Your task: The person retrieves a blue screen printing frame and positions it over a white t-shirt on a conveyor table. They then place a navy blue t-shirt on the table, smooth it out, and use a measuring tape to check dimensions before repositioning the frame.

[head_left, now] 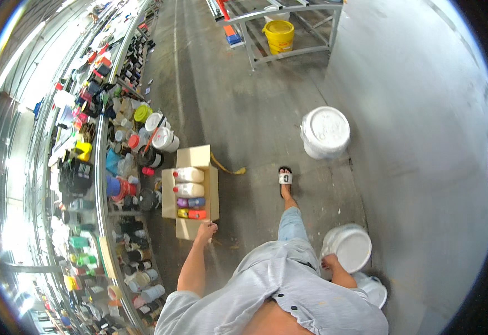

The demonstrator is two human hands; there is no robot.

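My left hand (207, 229) is closed at the near flap of an open cardboard box (215, 192), its fingers pinching the flap's edge. Inside the box lie two cream-coloured jugs (188, 175) with red caps. Beside them are smaller bottles: a purple one (182, 202), a blue one (197, 202), a yellow one (183, 213) and an orange-red one (197, 214). My right hand (329, 261) hangs low beside a white lidded bucket (351, 248). Its fingers are too small and partly hidden to show whether they touch the bucket.
Crowded shelves (101, 223) of bottles and tubs run along the left. White buckets (166, 139) stand near the box. Another white bucket (326, 133) stands ahead right by the grey wall (417, 139). A yellow bucket (279, 38) sits under a metal frame (249, 44). A yellow strap (227, 167) lies on the floor.
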